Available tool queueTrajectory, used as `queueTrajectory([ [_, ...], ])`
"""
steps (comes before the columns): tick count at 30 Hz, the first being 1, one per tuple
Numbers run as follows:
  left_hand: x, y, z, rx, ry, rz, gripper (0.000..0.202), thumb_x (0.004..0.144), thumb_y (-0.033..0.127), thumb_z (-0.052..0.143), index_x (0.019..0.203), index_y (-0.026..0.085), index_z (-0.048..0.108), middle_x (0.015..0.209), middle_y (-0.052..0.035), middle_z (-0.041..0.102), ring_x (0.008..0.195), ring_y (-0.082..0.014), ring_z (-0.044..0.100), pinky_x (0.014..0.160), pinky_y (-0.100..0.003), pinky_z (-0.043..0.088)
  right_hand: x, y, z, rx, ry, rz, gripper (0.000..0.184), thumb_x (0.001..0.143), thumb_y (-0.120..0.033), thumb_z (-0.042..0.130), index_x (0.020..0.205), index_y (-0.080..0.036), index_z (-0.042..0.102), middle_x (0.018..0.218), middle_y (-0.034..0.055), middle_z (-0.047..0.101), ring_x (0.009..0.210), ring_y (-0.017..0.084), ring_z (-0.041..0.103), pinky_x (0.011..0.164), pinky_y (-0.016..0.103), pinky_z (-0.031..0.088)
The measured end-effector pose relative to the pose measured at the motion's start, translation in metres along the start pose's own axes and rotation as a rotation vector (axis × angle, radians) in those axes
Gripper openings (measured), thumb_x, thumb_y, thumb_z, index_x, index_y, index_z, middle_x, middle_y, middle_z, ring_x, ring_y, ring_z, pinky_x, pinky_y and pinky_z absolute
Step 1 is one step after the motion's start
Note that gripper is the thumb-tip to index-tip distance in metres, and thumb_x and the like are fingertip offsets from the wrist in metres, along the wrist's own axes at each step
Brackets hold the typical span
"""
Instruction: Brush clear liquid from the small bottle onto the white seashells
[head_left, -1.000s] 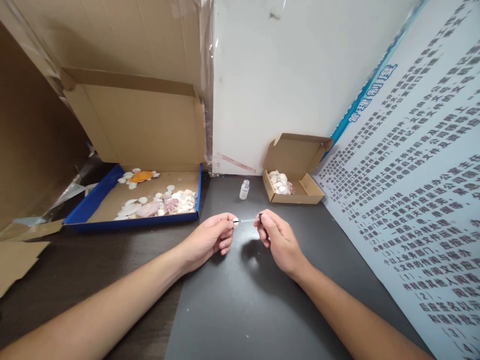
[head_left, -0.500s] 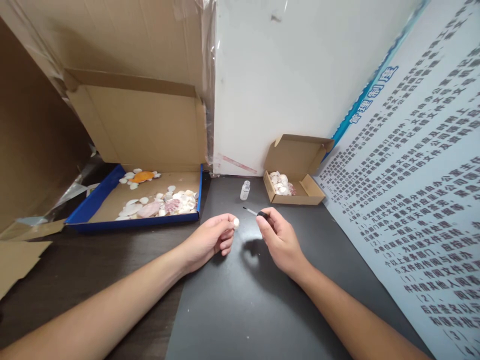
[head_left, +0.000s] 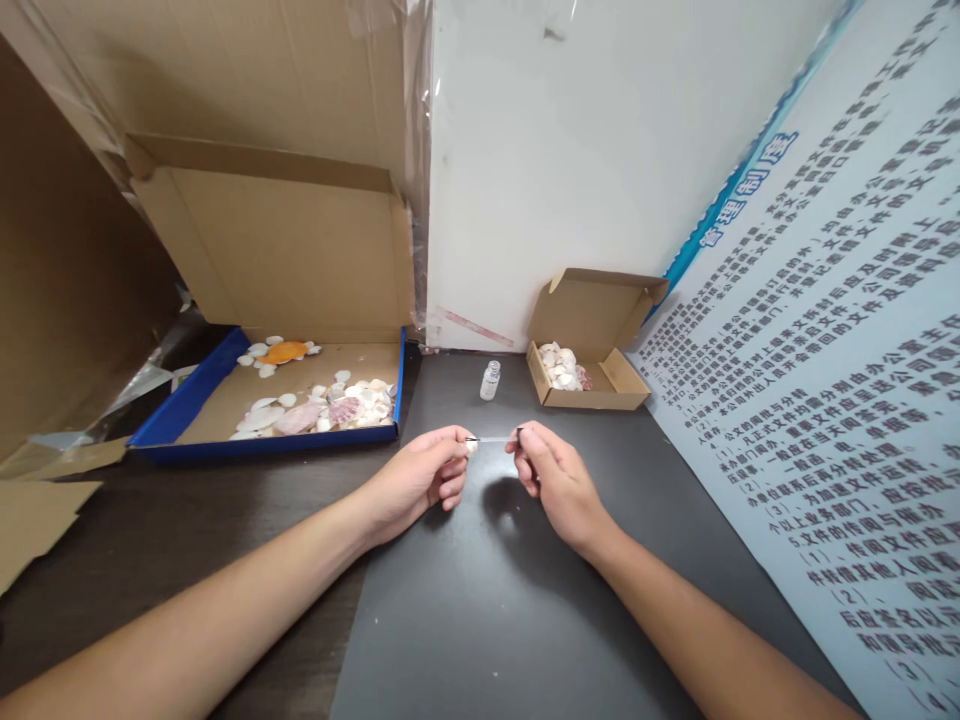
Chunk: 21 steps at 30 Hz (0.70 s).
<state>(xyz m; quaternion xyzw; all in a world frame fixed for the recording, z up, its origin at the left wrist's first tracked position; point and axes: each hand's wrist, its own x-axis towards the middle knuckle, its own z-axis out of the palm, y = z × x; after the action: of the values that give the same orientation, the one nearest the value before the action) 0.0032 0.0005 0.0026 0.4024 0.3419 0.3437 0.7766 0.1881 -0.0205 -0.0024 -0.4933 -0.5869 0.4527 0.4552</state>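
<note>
While I pinch a small pale shell [head_left: 472, 450] in my left grip [head_left: 424, 470] above the desk [head_left: 450, 620], my right grip [head_left: 557, 478] clasps the black-capped brush [head_left: 495, 440], tip at the shell; the bottle [head_left: 490, 382] stands beyond.

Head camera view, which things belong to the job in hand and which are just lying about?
Likely in the job:
small white piece, in the left hand
brush, in the right hand
uncapped bottle
shells in blue box and small carton

Probably just around:
cardboard scraps
printed sign

The black cap [head_left: 520, 435] looks plastic, the small box [head_left: 592, 399] matt cardboard, the grey surface [head_left: 457, 620] smooth, faintly shiny.
</note>
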Motion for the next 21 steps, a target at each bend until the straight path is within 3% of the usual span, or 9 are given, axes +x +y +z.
queueTrajectory([
  [3,-0.0002,-0.0001,0.0,0.004,0.004,0.0,0.014,0.081,0.024,0.06,0.081,0.018,0.047,0.056,0.0093,0.031,0.044,-0.0047,0.03,0.044,-0.018,0.03,0.0004,0.0017,-0.0007,-0.007,0.009,-0.012,0.048,0.095,-0.06,0.038,0.08,-0.017,0.053,0.057,-0.0038,0.041,0.051,0.01,0.037,0.051,0.023,0.032],
  [7,-0.0016,0.001,0.0007,0.007,0.011,0.002,0.014,0.081,0.023,0.06,0.081,0.019,0.047,0.057,0.0092,0.031,0.044,-0.0049,0.03,0.044,-0.018,0.031,0.0008,0.0035,-0.0015,-0.15,0.02,-0.04,0.038,0.094,-0.052,0.046,0.082,-0.017,0.055,0.058,-0.0048,0.038,0.053,0.009,0.036,0.052,0.022,0.031],
  [11,-0.0023,0.002,0.0016,0.009,0.0,-0.004,0.011,0.081,0.022,0.058,0.082,0.018,0.047,0.056,0.009,0.03,0.045,-0.005,0.03,0.044,-0.017,0.031,-0.0006,0.0017,-0.0005,-0.164,0.045,-0.057,0.035,0.091,-0.049,0.054,0.076,-0.018,0.048,0.06,-0.0047,0.038,0.055,0.009,0.035,0.052,0.021,0.03],
  [17,-0.0013,0.0013,0.0001,0.007,0.006,-0.003,0.011,0.081,0.022,0.058,0.083,0.018,0.047,0.057,0.0089,0.031,0.045,-0.0053,0.03,0.045,-0.018,0.032,-0.0041,0.0015,0.0006,-0.06,-0.021,-0.042,0.043,0.096,-0.055,0.038,0.075,-0.019,0.047,0.061,-0.0029,0.041,0.054,0.01,0.037,0.05,0.022,0.032],
  [21,-0.0022,0.0016,0.0005,0.013,0.009,-0.006,0.012,0.08,0.022,0.058,0.082,0.019,0.047,0.057,0.009,0.03,0.045,-0.0053,0.03,0.045,-0.017,0.031,-0.0036,0.003,0.0013,-0.137,-0.014,-0.072,0.037,0.096,-0.051,0.045,0.08,-0.018,0.05,0.062,-0.0038,0.041,0.055,0.009,0.037,0.052,0.022,0.032],
])
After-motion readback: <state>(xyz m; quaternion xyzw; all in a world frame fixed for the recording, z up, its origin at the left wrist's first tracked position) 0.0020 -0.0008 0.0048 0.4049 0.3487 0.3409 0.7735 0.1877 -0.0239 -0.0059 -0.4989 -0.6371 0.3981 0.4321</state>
